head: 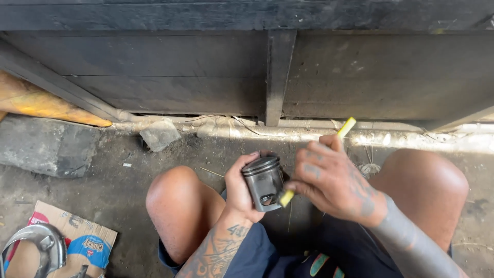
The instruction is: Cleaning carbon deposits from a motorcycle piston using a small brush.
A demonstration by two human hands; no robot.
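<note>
Piston (264, 183), dark and ringed, stands crown-up between my knees, clamped in my left hand (239, 191), while my right hand (332, 180), just beside it, pinches a yellow stick (315, 162) slanting down to its lower skirt.

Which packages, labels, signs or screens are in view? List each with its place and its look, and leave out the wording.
Flattened cardboard package: on the ground at lower left, beside the person's left knee; brown card with a printed panel in blue, red and white, partly under a curved metal part.
No signs or screens in view; nothing labelled shows on the piston in the left hand or the yellow tool in the right hand.
</note>
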